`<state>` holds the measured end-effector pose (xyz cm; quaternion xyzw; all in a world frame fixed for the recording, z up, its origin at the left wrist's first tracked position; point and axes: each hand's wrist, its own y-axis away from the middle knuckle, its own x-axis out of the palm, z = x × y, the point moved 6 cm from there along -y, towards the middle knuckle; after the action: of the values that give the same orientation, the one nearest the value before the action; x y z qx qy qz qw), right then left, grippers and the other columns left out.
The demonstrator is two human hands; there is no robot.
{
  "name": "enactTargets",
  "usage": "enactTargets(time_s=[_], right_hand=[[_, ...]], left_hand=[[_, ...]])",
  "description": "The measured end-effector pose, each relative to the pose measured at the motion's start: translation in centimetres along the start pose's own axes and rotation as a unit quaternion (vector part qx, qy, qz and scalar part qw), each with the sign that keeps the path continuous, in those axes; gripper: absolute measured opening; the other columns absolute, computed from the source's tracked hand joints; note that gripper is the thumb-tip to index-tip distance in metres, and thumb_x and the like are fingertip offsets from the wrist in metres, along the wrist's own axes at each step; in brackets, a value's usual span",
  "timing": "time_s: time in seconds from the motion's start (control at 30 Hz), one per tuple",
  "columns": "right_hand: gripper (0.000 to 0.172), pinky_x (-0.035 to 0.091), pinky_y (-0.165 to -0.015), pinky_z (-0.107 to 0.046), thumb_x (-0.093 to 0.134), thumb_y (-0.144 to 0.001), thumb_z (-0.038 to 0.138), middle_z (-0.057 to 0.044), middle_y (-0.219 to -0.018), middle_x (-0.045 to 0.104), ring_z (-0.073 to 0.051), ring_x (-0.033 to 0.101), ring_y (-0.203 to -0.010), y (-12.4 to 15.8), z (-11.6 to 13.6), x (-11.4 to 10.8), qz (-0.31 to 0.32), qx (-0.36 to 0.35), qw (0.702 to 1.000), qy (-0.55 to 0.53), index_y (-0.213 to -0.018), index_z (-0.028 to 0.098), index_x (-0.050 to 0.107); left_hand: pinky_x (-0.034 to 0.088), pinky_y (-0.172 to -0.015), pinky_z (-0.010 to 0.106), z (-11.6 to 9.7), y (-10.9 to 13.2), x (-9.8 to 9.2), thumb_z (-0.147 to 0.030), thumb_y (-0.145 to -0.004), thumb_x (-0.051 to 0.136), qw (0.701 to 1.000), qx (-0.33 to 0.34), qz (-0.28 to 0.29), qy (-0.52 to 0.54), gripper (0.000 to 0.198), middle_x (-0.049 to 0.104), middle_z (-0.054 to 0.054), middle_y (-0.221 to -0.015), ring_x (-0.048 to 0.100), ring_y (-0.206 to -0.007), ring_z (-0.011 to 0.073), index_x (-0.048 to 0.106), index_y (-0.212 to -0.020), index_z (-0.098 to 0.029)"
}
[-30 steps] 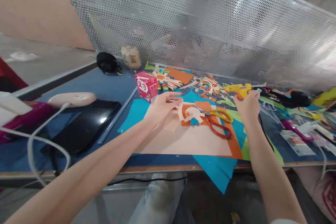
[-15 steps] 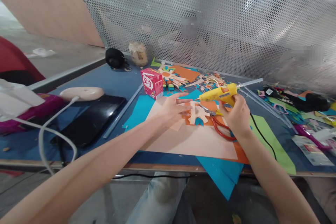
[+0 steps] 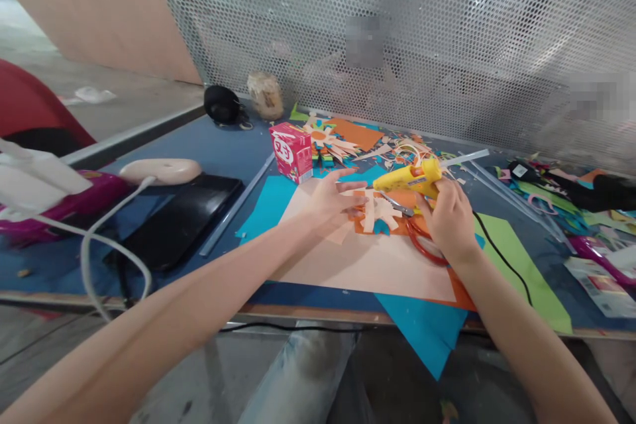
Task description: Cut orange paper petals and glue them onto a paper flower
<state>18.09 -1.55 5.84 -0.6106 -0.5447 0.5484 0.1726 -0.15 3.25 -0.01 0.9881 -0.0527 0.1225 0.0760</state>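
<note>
A yellow hot glue gun is gripped in my right hand, its nozzle pointing left and a clear glue stick jutting from its back. My left hand lies with fingers spread at the left edge of a cream paper cutout, close to the nozzle. Under the cutout is an orange paper piece. Red-handled scissors lie beneath my right hand, blades toward the cutout. Below everything is a large pale sheet. Whether the nozzle touches paper is hard to tell.
Left are a black phone, a white cable and a purple power strip. A pink box stands behind my left hand. Paper scraps line the back before a perforated metal panel. Glue sticks lie right.
The view has shifted slightly. My right hand has brought the glue gun a little left relative to the cutout. My left hand stays by the cutout's left edge.
</note>
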Motion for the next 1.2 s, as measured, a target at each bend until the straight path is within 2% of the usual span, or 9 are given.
enactTargets(time_s=[0.17,0.3,0.5,0.7,0.77,0.83,0.93,1.07,1.2], right_hand=[[0.019,0.051,-0.068,-0.039,0.047,-0.088,0.02,-0.014,-0.093,0.066,-0.026,0.064,-0.081,0.1,-0.1,0.4,0.026,0.021,0.999,0.0,-0.107,0.018,0.041],[0.02,0.051,-0.068,-0.039,0.047,-0.088,0.018,-0.014,-0.092,0.066,-0.026,0.063,-0.081,0.2,0.0,0.3,0.018,0.014,1.0,-0.002,-0.107,0.018,0.042],[0.021,0.05,-0.076,-0.043,0.047,-0.088,0.021,-0.015,-0.1,0.065,-0.028,0.063,-0.087,0.5,-0.8,0.9,0.059,0.055,0.996,-0.033,-0.109,0.018,0.044],[0.017,0.05,-0.073,-0.04,0.046,-0.088,0.018,-0.015,-0.098,0.066,-0.026,0.063,-0.085,0.5,-0.9,0.4,0.03,0.038,0.999,-0.013,-0.105,0.018,0.044],[0.016,0.05,-0.074,-0.041,0.047,-0.087,0.019,-0.015,-0.097,0.065,-0.027,0.063,-0.087,0.5,-1.1,0.6,0.038,0.052,0.998,-0.022,-0.103,0.019,0.044],[0.019,0.05,-0.076,-0.043,0.05,-0.085,0.025,-0.015,-0.095,0.064,-0.029,0.062,-0.09,0.5,-1.7,1.1,0.061,0.103,0.992,-0.043,-0.102,0.019,0.043],[0.034,0.049,-0.078,-0.043,0.056,-0.079,0.035,-0.016,-0.098,0.062,-0.031,0.06,-0.095,0.7,-3.6,2.2,0.105,0.226,0.966,-0.074,-0.105,0.017,0.041],[0.043,0.047,-0.083,-0.037,0.056,-0.078,0.04,-0.015,-0.106,0.061,-0.028,0.059,-0.098,2.6,-8.0,4.2,0.231,0.401,0.885,-0.044,-0.11,0.015,0.042],[0.039,0.047,-0.075,-0.052,0.06,-0.074,0.031,-0.025,-0.091,0.062,-0.04,0.06,-0.092,5.4,-12.2,5.0,0.275,0.473,0.837,0.012,-0.101,0.004,0.053]], left_hand=[[0.053,-0.05,0.025,-0.4,0.4,-0.1,0.001,-0.064,0.069,1.0,-0.002,-0.013,-0.013,0.06,0.064,0.012,-0.114,0.065,-0.064,0.0129,0.049,-0.118,-0.016],[0.053,-0.05,0.025,-0.6,0.5,0.0,0.001,-0.063,0.068,1.0,-0.002,-0.019,-0.012,0.059,0.065,0.012,-0.113,0.065,-0.067,0.014,0.049,-0.116,-0.017],[0.053,-0.051,0.024,-0.8,0.4,-0.3,0.0,-0.063,0.07,0.999,0.009,-0.018,-0.025,0.06,0.064,0.013,-0.115,0.066,-0.076,0.0167,0.05,-0.116,-0.017],[0.052,-0.051,0.022,-0.5,0.1,-0.5,-0.002,-0.063,0.071,1.0,0.028,-0.008,-0.006,0.06,0.064,0.013,-0.116,0.065,-0.067,0.0121,0.048,-0.117,-0.017],[0.052,-0.051,0.021,-0.5,0.1,-0.5,-0.003,-0.063,0.071,1.0,0.03,-0.002,0.002,0.06,0.064,0.013,-0.115,0.065,-0.066,0.0116,0.048,-0.116,-0.017],[0.052,-0.051,0.021,-0.6,0.1,-0.4,-0.003,-0.063,0.072,0.999,0.031,0.0,0.01,0.061,0.063,0.013,-0.115,0.065,-0.067,0.0119,0.047,-0.117,-0.017],[0.053,-0.052,0.023,-0.7,0.3,-0.5,-0.003,-0.063,0.071,0.999,0.026,-0.011,0.02,0.062,0.062,0.014,-0.117,0.066,-0.068,0.0124,0.045,-0.118,-0.017],[0.055,-0.055,0.025,-0.5,0.1,-1.0,-0.005,-0.064,0.072,0.998,0.033,-0.033,0.039,0.062,0.064,0.011,-0.11,0.067,-0.073,0.0143,0.044,-0.118,-0.017],[0.057,-0.056,0.029,-0.4,-0.4,-1.4,-0.004,-0.062,0.072,0.996,0.063,-0.042,0.049,0.067,0.066,0.007,-0.098,0.067,-0.069,0.0155,0.041,-0.12,-0.017]])
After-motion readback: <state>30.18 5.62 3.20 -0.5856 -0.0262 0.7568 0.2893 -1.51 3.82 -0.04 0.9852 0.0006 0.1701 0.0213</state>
